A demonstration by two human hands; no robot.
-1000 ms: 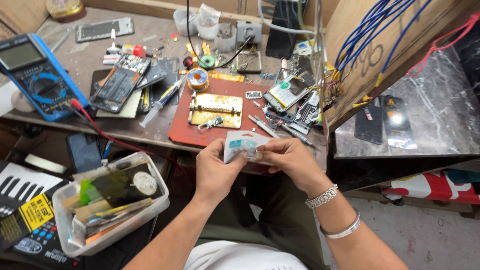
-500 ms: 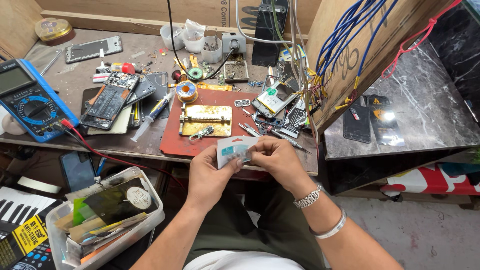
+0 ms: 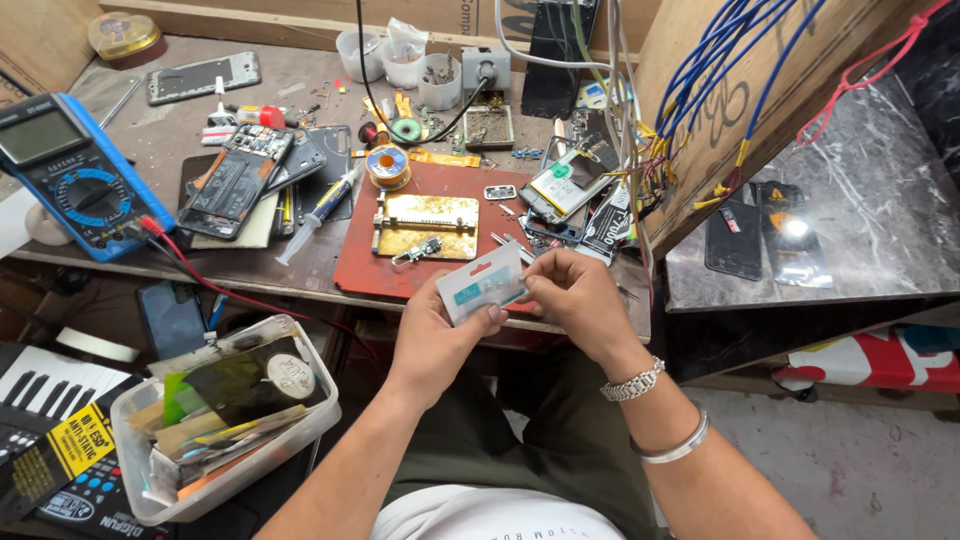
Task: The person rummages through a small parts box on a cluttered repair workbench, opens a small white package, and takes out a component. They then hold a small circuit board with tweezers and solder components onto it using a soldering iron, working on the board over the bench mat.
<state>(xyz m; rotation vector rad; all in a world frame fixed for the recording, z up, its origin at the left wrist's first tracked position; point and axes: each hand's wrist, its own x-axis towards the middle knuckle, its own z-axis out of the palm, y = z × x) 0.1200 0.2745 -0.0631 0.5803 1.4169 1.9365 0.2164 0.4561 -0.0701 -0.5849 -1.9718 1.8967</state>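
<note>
My left hand (image 3: 440,335) and my right hand (image 3: 580,300) together hold a small flat white packet (image 3: 480,284) with a teal label, just in front of the workbench edge and above my lap. The left hand grips its lower left side, thumb on the face. Fingers of the right hand pinch its right edge. Directly behind the packet lies a red work mat (image 3: 400,270) carrying a brass-coloured holding jig (image 3: 425,225).
A blue multimeter (image 3: 75,175) with red leads sits at the bench's left. An opened phone (image 3: 235,180), solder spool (image 3: 387,165), syringe (image 3: 318,212) and small cups (image 3: 400,55) lie behind. A clear tub (image 3: 215,425) of packets stands lower left. Blue wires (image 3: 720,80) hang right.
The view has shifted slightly. Both hands keep the white packet, which has tilted a little while the right fingers work along its right edge.
</note>
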